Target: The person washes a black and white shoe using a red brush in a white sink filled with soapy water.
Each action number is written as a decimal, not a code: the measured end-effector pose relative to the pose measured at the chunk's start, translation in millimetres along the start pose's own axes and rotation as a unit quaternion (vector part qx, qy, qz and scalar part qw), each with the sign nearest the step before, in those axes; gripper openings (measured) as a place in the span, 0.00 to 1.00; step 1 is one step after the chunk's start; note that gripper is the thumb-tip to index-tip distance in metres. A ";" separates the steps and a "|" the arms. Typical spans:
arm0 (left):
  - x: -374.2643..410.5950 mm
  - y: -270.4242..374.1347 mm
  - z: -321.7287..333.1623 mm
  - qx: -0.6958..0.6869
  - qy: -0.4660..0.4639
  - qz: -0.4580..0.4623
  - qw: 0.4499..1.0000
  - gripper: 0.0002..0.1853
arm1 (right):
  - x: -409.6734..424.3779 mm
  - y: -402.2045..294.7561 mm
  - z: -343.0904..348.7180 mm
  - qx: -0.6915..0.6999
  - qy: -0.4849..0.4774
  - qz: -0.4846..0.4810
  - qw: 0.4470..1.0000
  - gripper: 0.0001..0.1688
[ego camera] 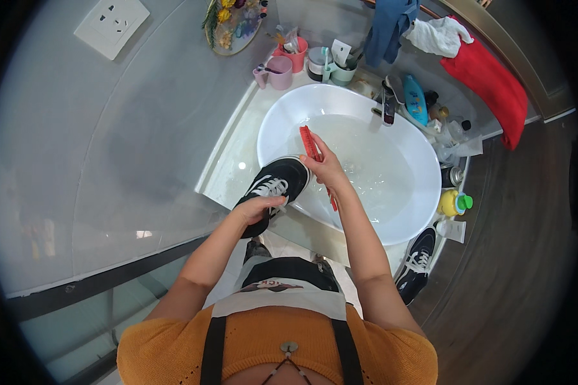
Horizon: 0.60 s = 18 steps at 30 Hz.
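Note:
My left hand (260, 208) grips a black canvas sneaker (293, 177) with white laces, thumb over the lace area, its toe over the near left rim of a white washbasin (416, 154). In my right hand (328, 168) is a red scrubbing brush (309, 143), held beside the toe and above the cloudy water (366, 144) in the basin. Its bristles cannot be made out clearly. A second black sneaker (418, 264) with white laces lies on the counter at the right, near the basin's outer wall.
Cups (280, 73) with toothbrushes stand behind the basin. A faucet (388, 108), a blue bottle (415, 100), a yellow bottle (448, 202) with a green cap and a white tube (453, 230) line the back and right. A red cloth (496, 82) hangs at the upper right.

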State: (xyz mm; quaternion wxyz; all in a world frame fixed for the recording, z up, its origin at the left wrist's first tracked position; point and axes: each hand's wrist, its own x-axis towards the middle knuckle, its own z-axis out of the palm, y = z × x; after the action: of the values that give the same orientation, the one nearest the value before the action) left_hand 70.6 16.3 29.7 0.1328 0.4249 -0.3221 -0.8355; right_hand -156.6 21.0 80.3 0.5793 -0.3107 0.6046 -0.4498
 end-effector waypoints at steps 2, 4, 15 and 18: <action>3.1 0.1 9.5 -0.051 0.038 0.019 0.998 0.25 | -2.4 1.7 1.7 0.000 -0.002 0.017 1.000 0.42; 2.0 8.3 20.4 -0.182 0.040 0.061 0.981 0.20 | -7.2 0.0 8.9 -0.015 -0.012 -0.036 0.999 0.42; 23.0 34.3 61.6 -0.168 0.131 0.032 0.977 0.23 | -2.5 23.6 12.9 -0.041 -0.015 -0.102 0.994 0.46; 41.3 31.2 64.6 -0.179 0.181 0.030 0.967 0.24 | -4.2 21.3 -8.3 0.025 -0.025 0.068 0.997 0.41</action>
State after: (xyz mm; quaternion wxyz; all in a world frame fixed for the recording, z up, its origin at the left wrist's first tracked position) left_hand -7.4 -0.3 52.1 0.2879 0.5287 -0.1508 -0.7841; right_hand -161.1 34.9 62.1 0.6309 -0.2653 0.5981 -0.4170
